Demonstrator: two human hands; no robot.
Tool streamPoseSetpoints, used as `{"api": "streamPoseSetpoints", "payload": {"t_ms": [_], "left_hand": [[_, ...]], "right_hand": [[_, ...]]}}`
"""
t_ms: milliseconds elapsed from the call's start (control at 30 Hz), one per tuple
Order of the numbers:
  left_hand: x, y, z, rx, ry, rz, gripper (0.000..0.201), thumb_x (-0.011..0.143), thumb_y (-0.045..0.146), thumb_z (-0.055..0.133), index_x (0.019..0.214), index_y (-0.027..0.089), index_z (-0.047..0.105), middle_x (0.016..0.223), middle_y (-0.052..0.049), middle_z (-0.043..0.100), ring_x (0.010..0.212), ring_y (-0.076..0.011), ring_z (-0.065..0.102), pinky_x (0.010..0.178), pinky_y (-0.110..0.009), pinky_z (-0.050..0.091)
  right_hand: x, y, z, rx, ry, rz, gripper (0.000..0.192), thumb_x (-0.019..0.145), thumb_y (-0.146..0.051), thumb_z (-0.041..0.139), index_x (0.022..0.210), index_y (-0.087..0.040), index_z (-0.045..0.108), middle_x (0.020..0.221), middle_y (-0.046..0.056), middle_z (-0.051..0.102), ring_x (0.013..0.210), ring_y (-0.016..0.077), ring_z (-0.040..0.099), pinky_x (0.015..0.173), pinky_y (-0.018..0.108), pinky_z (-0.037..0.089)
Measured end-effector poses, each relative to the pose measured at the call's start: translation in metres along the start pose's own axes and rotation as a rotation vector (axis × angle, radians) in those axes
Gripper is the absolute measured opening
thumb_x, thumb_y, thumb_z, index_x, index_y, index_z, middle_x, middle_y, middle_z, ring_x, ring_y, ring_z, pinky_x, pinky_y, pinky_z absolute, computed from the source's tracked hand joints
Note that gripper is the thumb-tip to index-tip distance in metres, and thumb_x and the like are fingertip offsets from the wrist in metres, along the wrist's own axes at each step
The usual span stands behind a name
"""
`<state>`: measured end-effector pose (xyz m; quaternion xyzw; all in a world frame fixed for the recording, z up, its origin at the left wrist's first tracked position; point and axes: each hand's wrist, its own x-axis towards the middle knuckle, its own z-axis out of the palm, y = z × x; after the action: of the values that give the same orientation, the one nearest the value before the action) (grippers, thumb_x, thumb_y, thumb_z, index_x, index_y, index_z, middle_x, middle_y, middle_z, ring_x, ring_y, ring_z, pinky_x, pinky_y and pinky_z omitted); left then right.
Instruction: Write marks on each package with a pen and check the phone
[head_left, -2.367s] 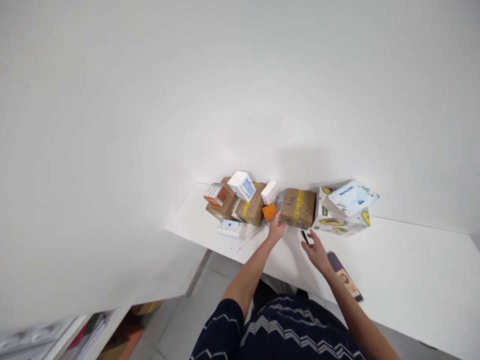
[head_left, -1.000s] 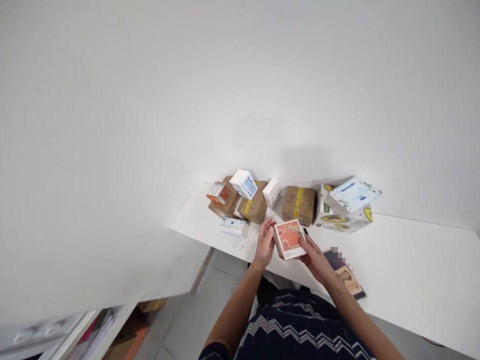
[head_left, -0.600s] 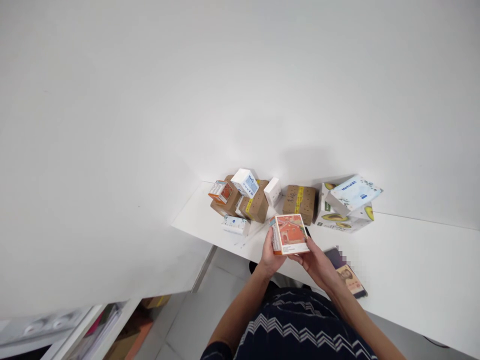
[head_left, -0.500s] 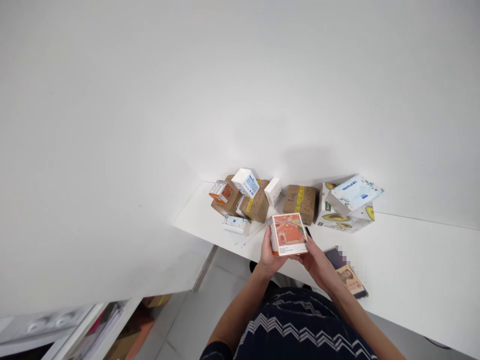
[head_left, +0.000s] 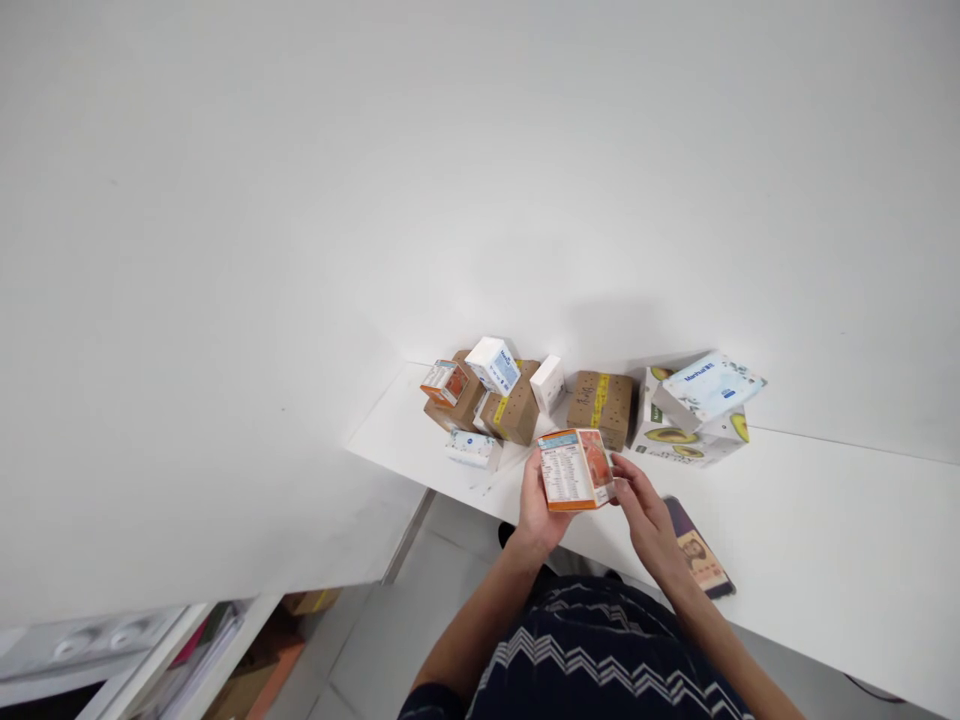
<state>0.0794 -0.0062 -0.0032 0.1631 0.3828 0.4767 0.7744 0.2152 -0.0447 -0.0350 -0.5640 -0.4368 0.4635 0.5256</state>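
White walls back a white bench (head_left: 825, 520) whose far edge carries brown cardboard boxes (head_left: 598, 408) and an avocado-printed carton (head_left: 686, 437). Above the near edge, the left hand (head_left: 538, 505) and right hand (head_left: 646, 508) hold a small orange-and-white printed cardboard box (head_left: 574, 469) between them, fingers closed on its sides, text panel upward.

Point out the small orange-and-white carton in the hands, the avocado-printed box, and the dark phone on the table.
small orange-and-white carton (head_left: 574, 470), head view, its printed text face.
avocado-printed box (head_left: 679, 438), head view, its front side.
dark phone (head_left: 697, 550), head view, its screen.
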Motion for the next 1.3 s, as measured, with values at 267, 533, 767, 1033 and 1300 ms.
{"api": "streamPoseSetpoints", "payload": {"t_ms": [267, 533, 767, 1033, 1300], "left_hand": [[-0.017, 0.001, 0.012, -0.085, 0.171, 0.183, 0.054, 0.085, 0.050, 0.054, 0.135, 0.029, 0.047, 0.097, -0.003, 0.066, 0.088, -0.0196, 0.064, 0.077, -0.031, 0.050], [-0.031, 0.006, 0.012, -0.007, 0.170, 0.191, 0.055, 0.088, 0.049, 0.048, 0.140, 0.031, 0.043, 0.118, -0.008, 0.060, 0.107, -0.0222, 0.058, 0.082, -0.031, 0.048], [-0.035, 0.006, 0.013, 0.109, 0.170, 0.215, 0.053, 0.090, 0.050, 0.044, 0.138, 0.029, 0.044, 0.122, -0.008, 0.060, 0.112, -0.0230, 0.056, 0.089, -0.034, 0.043], [-0.021, 0.012, -0.014, 0.366, -0.146, 0.369, 0.066, 0.075, 0.037, 0.072, 0.136, 0.031, 0.050, 0.148, -0.005, 0.042, 0.138, -0.0276, 0.034, 0.110, -0.039, 0.031], [-0.022, 0.032, -0.027, 0.795, -0.388, 0.322, 0.095, 0.065, 0.036, 0.082, 0.147, 0.029, 0.035, 0.152, -0.009, 0.037, 0.138, -0.0342, 0.034, 0.113, -0.044, 0.028]], "right_hand": [[-0.005, -0.001, 0.001, -0.011, -0.063, -0.004, 0.050, 0.091, -0.053, 0.045, 0.128, -0.022, 0.056, 0.136, 0.009, 0.056, 0.127, 0.0264, 0.049, 0.106, 0.041, 0.041], [-0.007, -0.005, 0.003, 0.103, -0.049, -0.001, 0.060, 0.087, -0.052, 0.053, 0.138, -0.023, 0.043, 0.135, 0.010, 0.056, 0.119, 0.0278, 0.055, 0.094, 0.041, 0.051], [-0.003, 0.002, -0.001, 0.159, -0.027, 0.027, 0.096, 0.074, -0.048, 0.070, 0.151, -0.022, 0.019, 0.148, 0.014, 0.041, 0.130, 0.0290, 0.045, 0.103, 0.044, 0.044], [-0.010, -0.018, -0.003, 0.709, -0.198, 0.378, 0.068, 0.082, -0.051, 0.062, 0.143, -0.035, 0.039, 0.118, 0.004, 0.069, 0.097, 0.0254, 0.068, 0.076, 0.039, 0.057], [-0.005, -0.019, -0.006, 0.851, -0.303, 0.602, 0.059, 0.080, -0.065, 0.058, 0.126, -0.028, 0.058, 0.106, 0.007, 0.073, 0.088, 0.0273, 0.070, 0.068, 0.040, 0.058]]}}
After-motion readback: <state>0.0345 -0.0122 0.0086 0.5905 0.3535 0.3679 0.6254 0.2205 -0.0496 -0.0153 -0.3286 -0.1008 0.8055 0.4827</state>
